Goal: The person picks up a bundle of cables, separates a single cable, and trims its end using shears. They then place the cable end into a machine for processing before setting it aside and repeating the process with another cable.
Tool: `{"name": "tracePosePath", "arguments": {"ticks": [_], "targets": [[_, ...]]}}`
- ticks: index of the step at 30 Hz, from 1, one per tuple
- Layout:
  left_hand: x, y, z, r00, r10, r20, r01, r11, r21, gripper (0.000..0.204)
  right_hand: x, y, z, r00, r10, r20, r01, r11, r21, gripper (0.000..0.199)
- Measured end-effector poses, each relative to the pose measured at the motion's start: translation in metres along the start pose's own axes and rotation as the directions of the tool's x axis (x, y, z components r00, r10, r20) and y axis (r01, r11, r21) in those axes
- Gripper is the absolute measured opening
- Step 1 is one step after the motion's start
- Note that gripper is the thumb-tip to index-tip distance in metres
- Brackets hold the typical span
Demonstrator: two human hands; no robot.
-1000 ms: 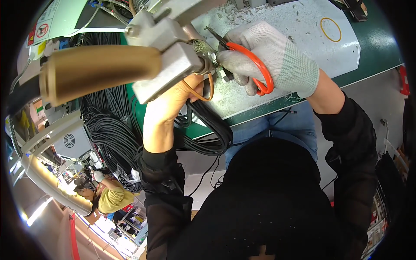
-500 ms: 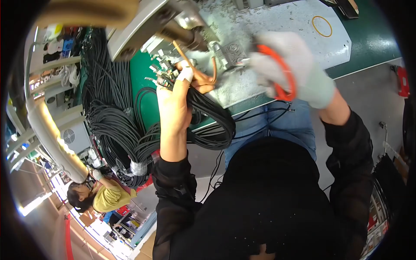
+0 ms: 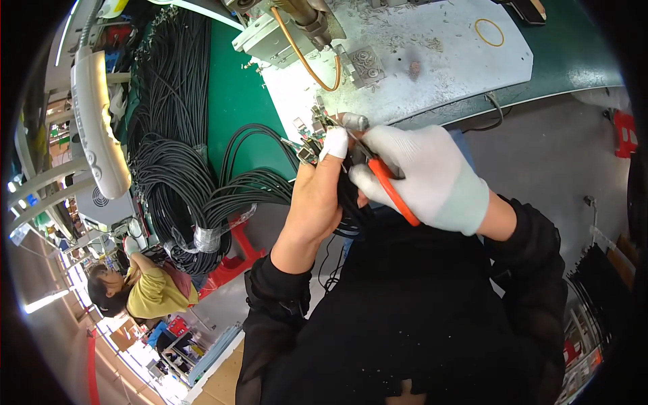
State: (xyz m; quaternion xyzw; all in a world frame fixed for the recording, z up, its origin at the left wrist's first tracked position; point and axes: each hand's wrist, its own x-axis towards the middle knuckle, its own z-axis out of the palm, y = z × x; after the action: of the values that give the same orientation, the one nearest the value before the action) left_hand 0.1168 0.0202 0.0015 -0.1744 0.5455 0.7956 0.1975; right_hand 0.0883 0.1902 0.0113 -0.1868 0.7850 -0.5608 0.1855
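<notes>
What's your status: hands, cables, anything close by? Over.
Left hand gripping black cables near their connectors. Gloved right hand holding red-handled tool, tip close to connectors. Metal machine head beyond both hands.

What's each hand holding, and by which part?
Left hand: black cables, gripped near their silver metal connectors. White-gloved right hand: orange-handled metal pliers, held by the handles.

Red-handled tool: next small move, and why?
Probably ease the red-handled tool onto one of the metal connectors: the gloved right hand holds it close beside them, while the left hand grips the black cables. Contact is unclear.
</notes>
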Motion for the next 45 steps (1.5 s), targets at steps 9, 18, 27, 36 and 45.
{"name": "tracePosePath", "arguments": {"ticks": [9,18,27,36,45], "targets": [[-0.01,-0.001,0.006,0.962,-0.001,0.271,-0.094,0.937,0.336,0.026,-0.025,0.001,-0.024,0.961,0.26,-0.099,-0.194,0.88,0.433,0.024],[0.009,-0.021,0.045,0.856,0.451,0.254,-0.515,0.79,0.333,0.023,-0.043,0.023,-0.032,0.955,0.283,-0.092,-0.144,0.709,0.69,0.027],[0.033,-0.011,0.03,0.406,0.445,0.798,-0.914,0.204,0.351,0.013,-0.047,0.04,-0.069,0.821,0.216,0.528,-0.564,0.445,0.695,0.027],[0.012,-0.012,0.036,0.978,0.117,0.172,-0.11,0.993,-0.049,0.013,-0.034,0.018,-0.041,0.99,0.053,-0.132,-0.015,0.96,0.278,0.009],[0.009,0.004,0.04,0.948,0.319,-0.016,-0.305,0.917,0.256,0.014,-0.026,0.025,-0.039,0.742,-0.616,-0.263,0.315,0.668,-0.674,0.021]]}}
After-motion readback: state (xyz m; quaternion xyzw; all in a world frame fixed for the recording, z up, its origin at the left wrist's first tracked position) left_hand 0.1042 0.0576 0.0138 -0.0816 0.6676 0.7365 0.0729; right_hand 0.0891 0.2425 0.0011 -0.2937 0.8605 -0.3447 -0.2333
